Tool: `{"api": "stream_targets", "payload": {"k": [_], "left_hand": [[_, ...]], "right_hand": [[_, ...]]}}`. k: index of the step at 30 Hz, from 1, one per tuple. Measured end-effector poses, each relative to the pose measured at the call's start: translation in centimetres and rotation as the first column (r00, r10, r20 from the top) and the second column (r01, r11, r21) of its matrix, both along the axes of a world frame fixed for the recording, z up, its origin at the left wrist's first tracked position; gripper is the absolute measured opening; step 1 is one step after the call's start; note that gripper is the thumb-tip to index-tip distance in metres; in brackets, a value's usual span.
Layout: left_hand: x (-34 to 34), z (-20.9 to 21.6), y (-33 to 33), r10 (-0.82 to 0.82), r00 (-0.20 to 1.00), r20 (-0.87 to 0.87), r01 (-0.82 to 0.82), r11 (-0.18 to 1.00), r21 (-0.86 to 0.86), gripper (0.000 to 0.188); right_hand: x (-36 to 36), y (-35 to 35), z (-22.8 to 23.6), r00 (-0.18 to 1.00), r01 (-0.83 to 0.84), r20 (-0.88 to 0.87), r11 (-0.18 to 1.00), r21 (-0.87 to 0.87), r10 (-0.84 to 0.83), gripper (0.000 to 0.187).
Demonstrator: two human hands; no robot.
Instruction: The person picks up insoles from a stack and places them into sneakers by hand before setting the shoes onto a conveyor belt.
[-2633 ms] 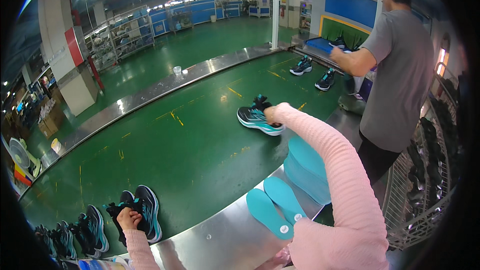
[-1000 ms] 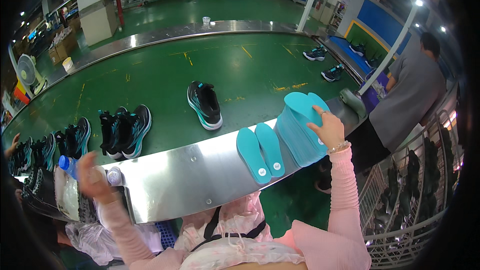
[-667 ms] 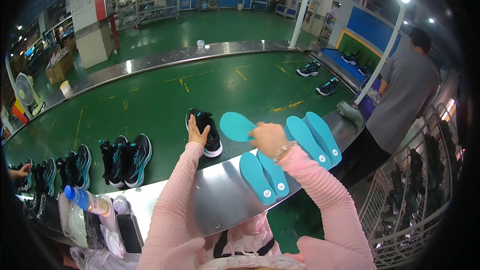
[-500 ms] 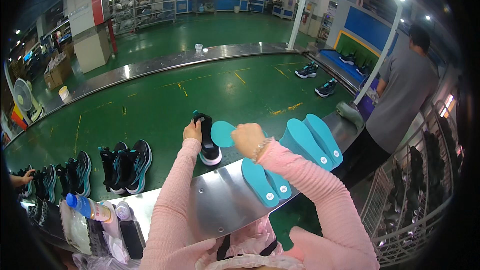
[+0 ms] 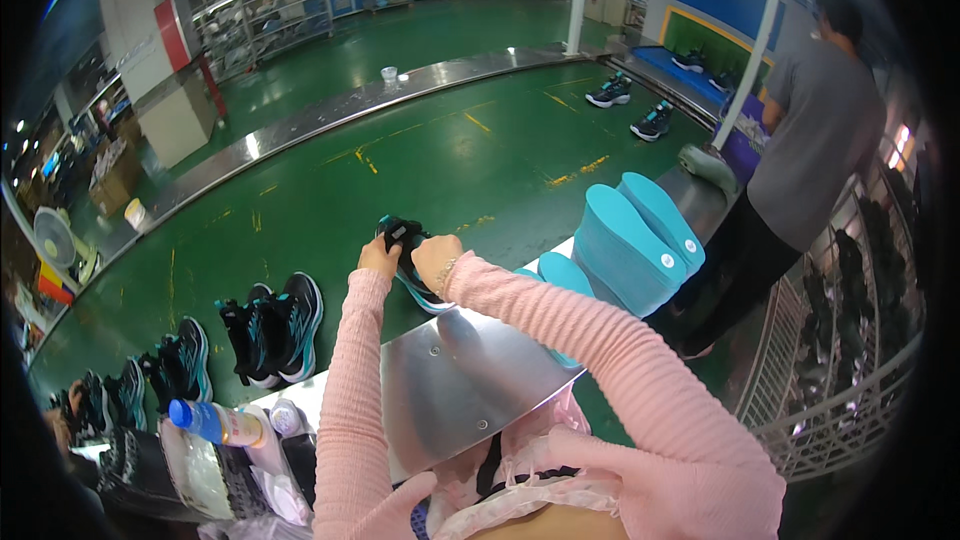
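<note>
A black sneaker (image 5: 402, 232) with teal trim stands on the green belt by the edge of the metal plate. My left hand (image 5: 378, 258) is closed around its heel and collar. Curled at the shoe's opening is my right hand (image 5: 434, 262); its fingertips are hidden, and so is whatever they hold. To the right, a tall stack of teal insoles (image 5: 618, 250) leans out past the plate's end. Smaller teal insoles (image 5: 562, 272) lie beside it, partly covered by my right forearm.
Several finished-looking sneakers (image 5: 300, 325) line the belt at left. A bottle (image 5: 215, 422) with a blue cap lies near my left arm. A person (image 5: 815, 130) in grey stands at right, beside a wire rack (image 5: 800, 440). Two sneakers (image 5: 652, 122) sit farther along the belt.
My right hand has moved left to the sneaker's opening, and the teal insole it held is out of sight. The shoe has tilted. The whole view has turned slightly.
</note>
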State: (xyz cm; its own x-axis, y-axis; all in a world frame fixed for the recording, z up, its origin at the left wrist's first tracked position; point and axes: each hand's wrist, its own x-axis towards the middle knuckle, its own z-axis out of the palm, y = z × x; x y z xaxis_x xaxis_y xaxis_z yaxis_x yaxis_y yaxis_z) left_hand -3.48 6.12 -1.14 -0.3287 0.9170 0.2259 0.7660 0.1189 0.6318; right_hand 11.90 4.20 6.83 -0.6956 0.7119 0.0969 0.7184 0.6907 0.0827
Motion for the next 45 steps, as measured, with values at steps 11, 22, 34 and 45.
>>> {"api": "stream_targets", "payload": {"k": [11,22,34,45], "left_hand": [[5.5,-7.0,-5.2,-0.074,0.875,0.478,-0.179,0.868,0.463,0.050],[8.7,-5.2,-8.5,-0.043,0.978,0.206,-0.053,0.898,0.438,0.038],[7.9,-5.4,-8.3,-0.018,0.984,0.179,-0.063,0.896,0.439,0.034],[8.1,-4.3,-8.8,0.015,0.987,0.161,-0.086,0.890,0.447,0.048]], "right_hand": [[21.9,-1.7,6.6,0.884,0.358,-0.320,0.934,-0.008,-0.341,0.045],[31.8,1.1,3.3,0.805,0.534,-0.231,0.837,-0.121,-0.547,0.054],[31.5,0.8,2.7,0.827,0.543,-0.155,0.839,-0.030,-0.541,0.060],[32.0,1.4,1.3,0.852,0.486,-0.258,0.872,0.065,-0.456,0.059]]}}
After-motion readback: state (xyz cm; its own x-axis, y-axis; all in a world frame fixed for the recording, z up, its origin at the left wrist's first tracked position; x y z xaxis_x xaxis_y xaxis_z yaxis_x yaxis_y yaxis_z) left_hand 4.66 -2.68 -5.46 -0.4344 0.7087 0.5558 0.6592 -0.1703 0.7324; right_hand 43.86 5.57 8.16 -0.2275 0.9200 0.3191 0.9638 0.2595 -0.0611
